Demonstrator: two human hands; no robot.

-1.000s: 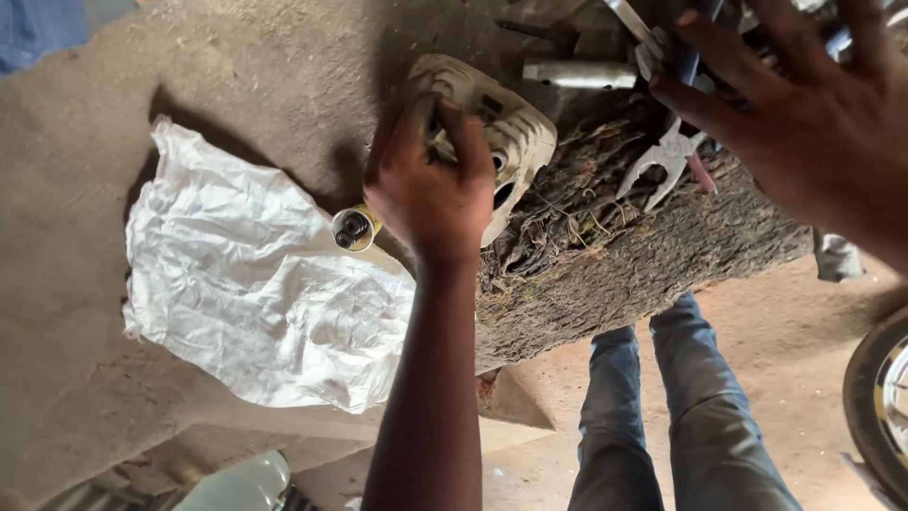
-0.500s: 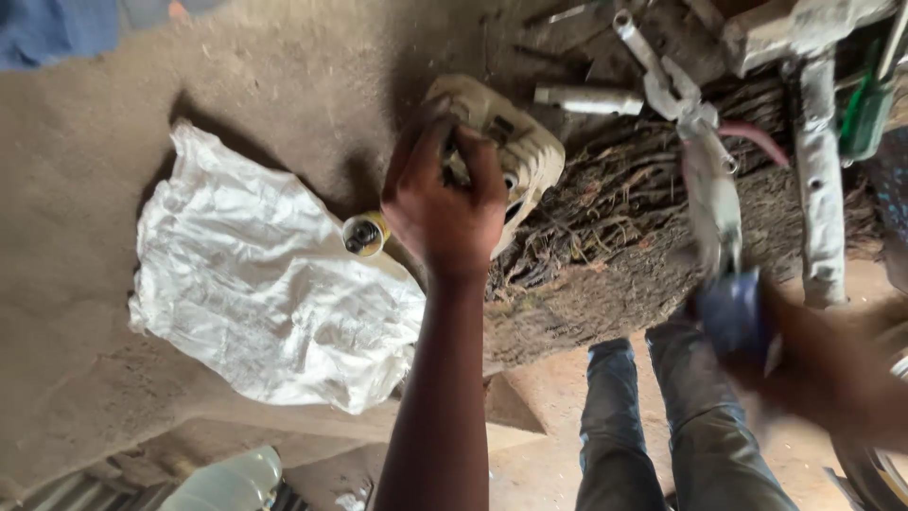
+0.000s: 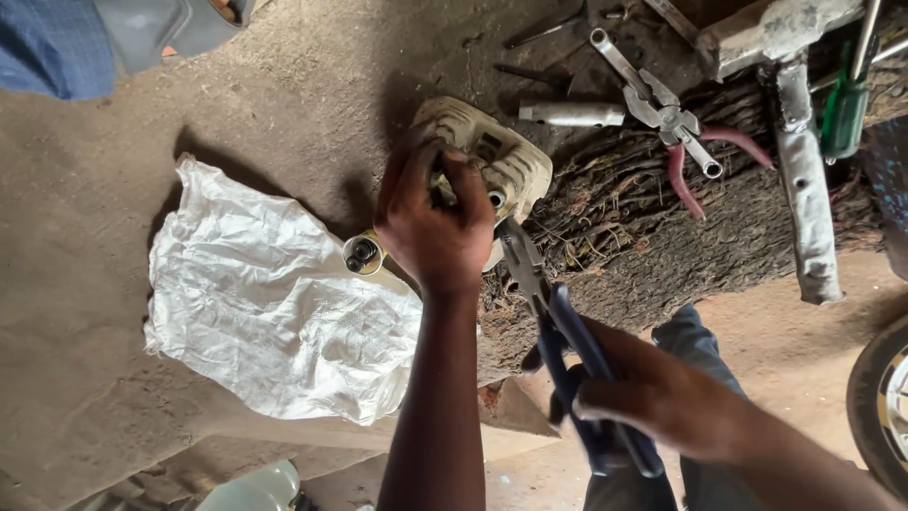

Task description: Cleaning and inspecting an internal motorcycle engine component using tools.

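Observation:
My left hand (image 3: 433,222) grips a dirty off-white metal engine part (image 3: 506,156) that rests on the edge of a rough log (image 3: 662,246). My right hand (image 3: 653,397) is closed around the blue handles of a pair of pliers (image 3: 549,308). The pliers' grey jaws point up at the lower side of the part, just beside my left hand's fingers. Whether the jaws touch the part is hidden. A small round yellow-rimmed cap (image 3: 362,254) sits just left of my left hand.
A crumpled white woven sack (image 3: 265,303) lies on the dirt floor at left. On the log are a spanner (image 3: 619,61), red-handled pliers (image 3: 695,156), a metal tube (image 3: 572,114), a grey bar (image 3: 804,189) and a green screwdriver (image 3: 842,114). A wheel (image 3: 884,407) stands at right; another person's foot (image 3: 161,28) is at top left.
My right hand came down from the tools at the upper right and now holds the blue-handled pliers, with their jaws brought up to the part. My left hand stayed on the part.

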